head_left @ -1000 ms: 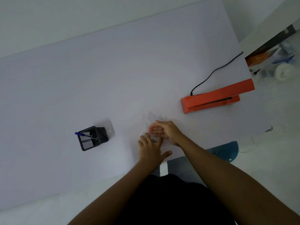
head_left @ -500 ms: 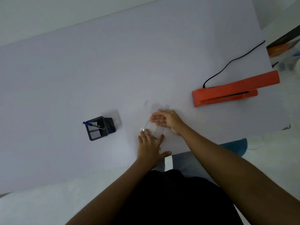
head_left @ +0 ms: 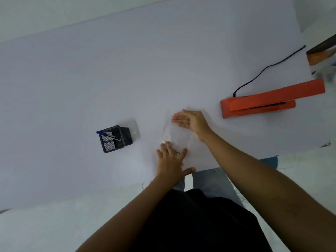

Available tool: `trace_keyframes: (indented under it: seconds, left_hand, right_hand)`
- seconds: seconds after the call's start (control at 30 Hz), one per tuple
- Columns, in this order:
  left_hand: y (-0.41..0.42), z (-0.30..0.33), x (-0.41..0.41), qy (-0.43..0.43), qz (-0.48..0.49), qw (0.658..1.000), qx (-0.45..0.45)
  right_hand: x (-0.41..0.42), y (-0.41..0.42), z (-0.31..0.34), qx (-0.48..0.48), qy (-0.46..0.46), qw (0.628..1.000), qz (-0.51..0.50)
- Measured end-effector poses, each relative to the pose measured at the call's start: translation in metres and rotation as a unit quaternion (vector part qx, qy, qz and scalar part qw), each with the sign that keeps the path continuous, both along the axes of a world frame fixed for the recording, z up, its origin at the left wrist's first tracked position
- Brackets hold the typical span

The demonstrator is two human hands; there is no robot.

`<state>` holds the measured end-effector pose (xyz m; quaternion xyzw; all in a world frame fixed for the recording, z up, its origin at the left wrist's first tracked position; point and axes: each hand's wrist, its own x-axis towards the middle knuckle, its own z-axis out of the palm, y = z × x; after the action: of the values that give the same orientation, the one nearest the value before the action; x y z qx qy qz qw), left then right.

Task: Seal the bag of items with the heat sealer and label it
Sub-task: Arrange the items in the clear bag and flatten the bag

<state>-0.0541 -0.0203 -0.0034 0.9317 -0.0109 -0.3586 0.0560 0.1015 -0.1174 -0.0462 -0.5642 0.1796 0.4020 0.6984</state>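
Note:
A clear plastic bag (head_left: 177,136) lies flat on the white table (head_left: 127,70), with small brownish items showing at its near end. My left hand (head_left: 171,160) presses flat on that near end, fingers spread. My right hand (head_left: 190,121) lies flat across the bag's far end, fingers together and pointing left. The orange heat sealer (head_left: 269,100) sits to the right, its arm raised, well apart from both hands. A small sheet with a label (head_left: 133,132) lies beside the pen holder.
A black mesh pen holder (head_left: 113,140) with a blue pen (head_left: 107,135) stands left of the bag. The sealer's black cord (head_left: 263,70) runs to the table's right edge. A shelf with orange items (head_left: 321,55) stands at far right. The table's near edge runs just below my left hand.
My right hand has slid away from my left hand along the bag toward its far end, so more flattened bag shows between them. My left hand has stayed put.

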Motion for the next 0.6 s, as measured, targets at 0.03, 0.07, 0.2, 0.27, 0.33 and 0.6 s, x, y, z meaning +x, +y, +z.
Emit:
trace_keyframes:
  seconds: [0.03,0.07,0.2,0.27,0.33,0.6]
  left_hand:
    - [0.0,-0.001,-0.001,0.001,0.0,1.0,-0.002]
    - [-0.001,-0.002,-0.002,0.0,0.001,1.0,-0.004]
    - [0.0,-0.005,-0.002,0.0,-0.002,1.0,-0.003]
    - [0.001,-0.005,-0.001,0.008,-0.004,1.0,0.0]
    - [0.0,-0.004,0.001,0.01,-0.004,1.0,0.003]
    - [0.0,-0.001,0.001,0.006,-0.008,1.0,0.005]
  right_hand:
    - [-0.014,0.004,0.001,0.006,0.01,1.0,0.026]
    - [-0.027,0.008,0.001,0.012,0.018,0.998,0.059]
    - [-0.046,0.02,-0.004,0.009,0.036,0.992,0.122]
    - [-0.033,0.025,-0.004,-0.005,0.028,0.988,0.153]
    - [-0.012,0.031,-0.005,-0.019,0.017,0.987,0.157]
    - [0.057,0.04,-0.009,-0.039,-0.007,0.997,0.063]
